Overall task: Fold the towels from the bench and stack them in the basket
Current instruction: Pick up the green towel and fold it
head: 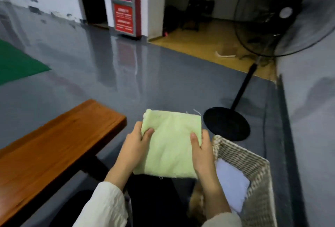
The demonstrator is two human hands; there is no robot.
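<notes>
Left hand [135, 147] & right hand [203, 151] pinch the green towel [171, 144] by its sides, thumbs on top, so it stays flat & folded, held in the air w/ the woven basket [253, 165] just right, a white towel [231, 185] inside. Brown bench [54, 147] at left, shiny grey floor [145, 81], black fan [282, 25] by the wall.

Left hand [134, 147] and right hand [203, 152]: fingers hidden under towel [170, 143], only thumbs show. Basket [241, 154] cut by bottom edge, bench [54, 145] by left edge. Poster [124, 18] text blurred, unreadable.
</notes>
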